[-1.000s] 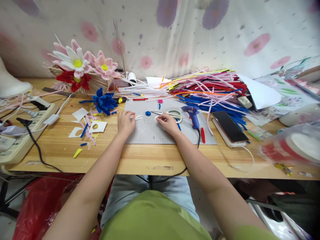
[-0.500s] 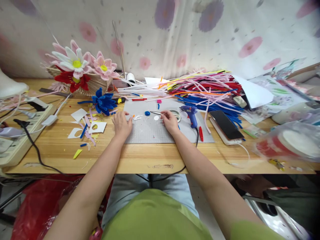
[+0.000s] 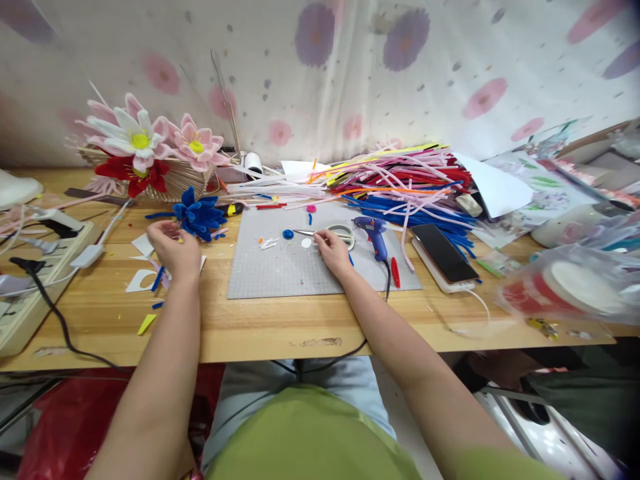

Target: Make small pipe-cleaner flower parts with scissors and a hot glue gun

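Observation:
My left hand [image 3: 176, 253] is over the left of the table, just in front of a blue fuzzy-petalled flower [image 3: 199, 213]. Its fingers are bent and apart from the thumb, and I see nothing held; whether it touches the flower I cannot tell. On the grey cutting mat [image 3: 280, 280] rests my right hand [image 3: 333, 252], loosely curved with no visible grip. Its fingertips lie beside the scissors [image 3: 345, 232], partly covering them. Close by are a white paper disc [image 3: 306, 243], a blue round piece [image 3: 288, 234] and small white scraps [image 3: 269, 243].
A blue glue gun [image 3: 374, 235] and red pen-like piece [image 3: 395, 272] lie right of the scissors. Behind are piled pipe cleaners [image 3: 400, 173]. A phone [image 3: 443, 252], bagged cup [image 3: 575, 287], power strip [image 3: 45, 287], paper cut-outs [image 3: 140, 281] and a flower basket [image 3: 185, 180] surround the mat.
My left hand has moved left from the mat's edge to the blue flower. The right hand stays by the scissors. The view has shifted slightly.

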Demonstrator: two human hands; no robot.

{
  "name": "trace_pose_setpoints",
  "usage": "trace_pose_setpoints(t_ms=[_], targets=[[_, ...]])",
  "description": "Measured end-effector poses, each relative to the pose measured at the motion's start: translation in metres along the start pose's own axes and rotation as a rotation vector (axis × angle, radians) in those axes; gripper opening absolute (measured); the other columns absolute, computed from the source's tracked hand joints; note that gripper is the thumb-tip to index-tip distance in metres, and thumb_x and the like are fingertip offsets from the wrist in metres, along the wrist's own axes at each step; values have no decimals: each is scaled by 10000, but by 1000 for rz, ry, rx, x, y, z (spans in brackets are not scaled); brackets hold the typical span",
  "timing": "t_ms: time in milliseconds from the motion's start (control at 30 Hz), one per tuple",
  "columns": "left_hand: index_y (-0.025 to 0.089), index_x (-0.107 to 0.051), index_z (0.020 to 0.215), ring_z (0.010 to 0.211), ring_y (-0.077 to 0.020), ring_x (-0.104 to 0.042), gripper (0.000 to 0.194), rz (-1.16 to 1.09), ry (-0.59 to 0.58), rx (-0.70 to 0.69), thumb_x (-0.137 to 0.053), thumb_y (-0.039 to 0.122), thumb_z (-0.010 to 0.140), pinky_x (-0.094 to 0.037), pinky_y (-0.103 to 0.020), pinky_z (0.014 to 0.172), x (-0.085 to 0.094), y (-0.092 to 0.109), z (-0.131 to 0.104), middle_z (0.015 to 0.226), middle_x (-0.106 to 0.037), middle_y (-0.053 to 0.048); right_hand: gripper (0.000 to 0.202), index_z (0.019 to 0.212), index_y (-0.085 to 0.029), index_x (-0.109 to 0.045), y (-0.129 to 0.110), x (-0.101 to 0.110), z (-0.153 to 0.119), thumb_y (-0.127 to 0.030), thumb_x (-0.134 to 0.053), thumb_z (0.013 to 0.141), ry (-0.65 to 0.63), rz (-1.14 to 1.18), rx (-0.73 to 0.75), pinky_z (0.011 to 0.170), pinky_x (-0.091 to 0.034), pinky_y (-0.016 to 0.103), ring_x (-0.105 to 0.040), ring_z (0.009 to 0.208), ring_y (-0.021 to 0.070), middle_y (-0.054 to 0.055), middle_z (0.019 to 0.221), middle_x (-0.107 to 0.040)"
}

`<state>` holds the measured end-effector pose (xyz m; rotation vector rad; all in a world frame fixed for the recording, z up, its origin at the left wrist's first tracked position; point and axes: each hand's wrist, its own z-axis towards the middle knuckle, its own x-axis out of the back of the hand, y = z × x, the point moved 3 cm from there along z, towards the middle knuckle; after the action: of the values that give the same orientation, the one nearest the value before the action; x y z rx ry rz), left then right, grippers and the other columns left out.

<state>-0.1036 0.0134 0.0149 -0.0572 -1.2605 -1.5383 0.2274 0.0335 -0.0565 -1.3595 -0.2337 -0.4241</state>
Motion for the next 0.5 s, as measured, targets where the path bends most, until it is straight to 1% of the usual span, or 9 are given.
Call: trace_pose_setpoints(t_ms=[67,100,167,200,233,300,400,500], targets=[[151,-348,1078,903,-194,-525,286,57,-12,50,-398,222,805,-437,-354,741,8,-15,11,1088,-512,-135,266,845,-211,-613,-1,0,0,-437,-482,801,-10,-19,5,624,-415,258,-536,668,140,20,827,-652],[162,-367,1056,852,-192,-533,282,95,-34,79,-424,216,786,-438,-352,699,11,-23,16,1040,-541,-115,258,846,-210,-614,-2,0,0,-429,-485,799,-16,-26,6,624,-414,260,-531,664,139,20,831,-651],[173,-423,998,779,-198,-533,289,181,-171,67,-514,256,737,-431,-362,663,13,-35,25,943,-589,-81,244,851,-210,-615,-3,1,0,-413,-492,795,-26,-41,0,625,-410,265,-520,653,136,20,832,-647],[170,-444,1006,778,-212,-535,318,235,-252,38,-539,269,719,-429,-378,671,13,-40,28,894,-607,-70,237,853,-209,-616,-4,1,0,-404,-495,793,-32,-48,-4,626,-409,267,-515,649,136,21,831,-646],[169,-458,1039,811,-235,-538,363,298,-323,-2,-554,288,710,-426,-401,694,11,-43,31,876,-619,-68,229,857,-210,-617,-4,1,0,-394,-497,791,-38,-54,-7,628,-408,268,-512,646,135,20,832,-645],[166,-451,1143,918,-286,-530,473,429,-410,-69,-556,336,713,-413,-445,756,8,-47,36,915,-630,-86,218,862,-212,-621,-5,1,0,-379,-502,788,-50,-61,-13,633,-408,270,-511,643,133,19,836,-647],[144,-420,1226,1015,-328,-502,590,571,-454,-108,-545,424,721,-391,-476,818,4,-50,41,1017,-603,-135,219,863,-211,-624,-5,2,-1,-379,-505,787,-52,-56,-13,639,-410,270,-517,646,131,17,832,-649],[116,-433,1196,1021,-331,-502,596,612,-450,-104,-550,445,713,-387,-475,823,1,-50,46,1058,-579,-162,231,855,-211,-622,-2,1,-1,-399,-507,784,-44,-46,-8,639,-413,268,-524,659,136,17,814,-646]])
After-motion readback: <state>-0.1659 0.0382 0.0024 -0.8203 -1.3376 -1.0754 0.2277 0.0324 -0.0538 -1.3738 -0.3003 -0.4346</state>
